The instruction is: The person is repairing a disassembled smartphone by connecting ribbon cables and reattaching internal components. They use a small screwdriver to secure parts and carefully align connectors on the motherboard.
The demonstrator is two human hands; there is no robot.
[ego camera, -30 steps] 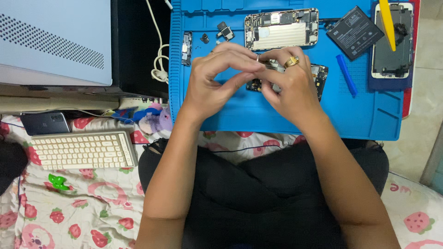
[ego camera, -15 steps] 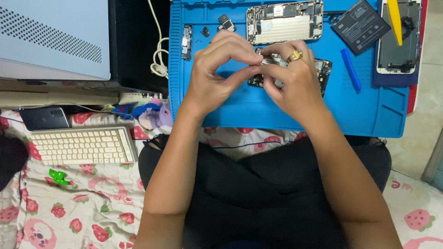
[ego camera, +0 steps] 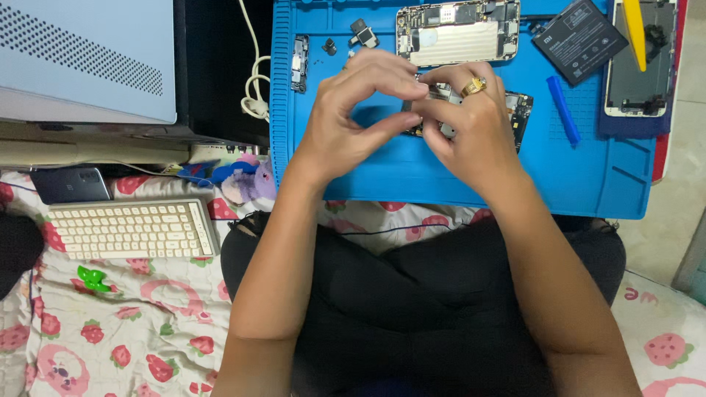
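Observation:
Both my hands meet over a blue repair mat point(ego camera: 412, 173). My left hand point(ego camera: 353, 117) and my right hand point(ego camera: 463, 121), which wears a gold ring, pinch a small phone circuit board point(ego camera: 518, 110) between their fingertips. Most of that board is hidden by my fingers. An opened phone frame point(ego camera: 457, 33) lies just beyond my hands. Small loose parts point(ego camera: 362, 33) lie at the mat's upper left.
A black phone battery point(ego camera: 579, 38), a blue pry tool point(ego camera: 563, 110) and a phone screen point(ego camera: 638, 66) with a yellow pry tool point(ego camera: 634, 29) lie at the right. A white keyboard point(ego camera: 129, 228), a dark phone point(ego camera: 70, 184) and a grey case point(ego camera: 84, 59) are on the left.
The view has shifted slightly downward, so the mat sits higher in frame. My hands stay together on the board, with only small finger movements.

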